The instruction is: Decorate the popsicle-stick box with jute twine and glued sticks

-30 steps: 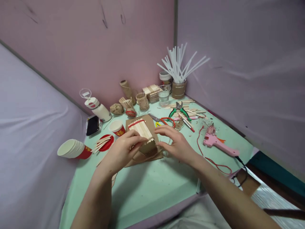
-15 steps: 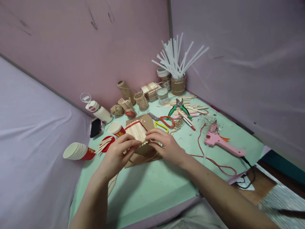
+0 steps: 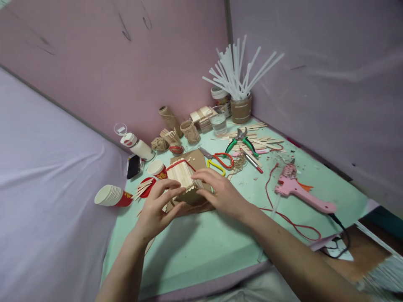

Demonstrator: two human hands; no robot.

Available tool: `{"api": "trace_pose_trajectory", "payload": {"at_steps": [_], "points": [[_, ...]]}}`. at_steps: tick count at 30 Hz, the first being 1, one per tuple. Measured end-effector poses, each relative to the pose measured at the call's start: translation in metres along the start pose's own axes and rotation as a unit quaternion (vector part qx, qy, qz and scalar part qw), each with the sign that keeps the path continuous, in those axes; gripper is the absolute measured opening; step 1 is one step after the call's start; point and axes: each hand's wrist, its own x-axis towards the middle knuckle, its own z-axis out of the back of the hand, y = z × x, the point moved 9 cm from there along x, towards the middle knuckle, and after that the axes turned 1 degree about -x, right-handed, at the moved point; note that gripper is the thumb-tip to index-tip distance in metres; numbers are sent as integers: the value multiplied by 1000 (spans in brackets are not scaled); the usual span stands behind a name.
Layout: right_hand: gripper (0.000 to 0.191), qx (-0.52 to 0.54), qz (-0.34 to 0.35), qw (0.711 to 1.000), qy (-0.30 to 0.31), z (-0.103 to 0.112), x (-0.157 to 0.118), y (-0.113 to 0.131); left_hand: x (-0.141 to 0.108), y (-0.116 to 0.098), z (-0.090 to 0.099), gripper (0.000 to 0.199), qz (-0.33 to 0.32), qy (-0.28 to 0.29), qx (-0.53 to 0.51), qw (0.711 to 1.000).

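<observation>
A small craft house with a roof of pale wooden sticks (image 3: 181, 174) stands between my hands on a brown cardboard base (image 3: 197, 159). Red cord runs along the roof's far edge and ridge, and small round stick ends line its near edge. My left hand (image 3: 159, 205) is at the near left of the roof, fingers spread, fingertips close to the edge. At the right slope, my right hand (image 3: 217, 188) has its fingertips against the roof, thumb and forefinger apart. Whether it steadies the house I cannot tell. My right fingers hide part of the right slope.
Scissors (image 3: 217, 160), green-handled pliers (image 3: 241, 141) and loose wooden sticks lie behind. A pink glue gun (image 3: 305, 195) and red cord (image 3: 296, 225) are at right. Paper cups (image 3: 110, 196), a white bottle (image 3: 138, 147), twine and a water glass (image 3: 218, 122) stand around.
My left hand has opened and drawn slightly back from the roof's near edge. My right fingers have spread a little at the roof. The view has shifted slightly.
</observation>
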Motion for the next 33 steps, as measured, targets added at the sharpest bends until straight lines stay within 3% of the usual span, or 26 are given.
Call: {"api": "trace_pose_trajectory", "payload": {"at_steps": [6,17,26,29,33], "points": [[25,-11,-1,1000,-6,20,-3,-6,-8,1,-3,34,-5,-42,-12,999],[19,-42,9,999,1,34,-1,-6,-7,-2,-5,39,12,-47,-7,999],[15,-176,90,978,65,20,17,31,-10,1,-5,31,18,-58,-14,998],[15,-217,119,964,100,12,23,32,-11,3,-5,30,26,-66,-34,997],[13,-197,131,961,141,3,28,23,-14,3,-6,26,46,-86,-52,994]]}}
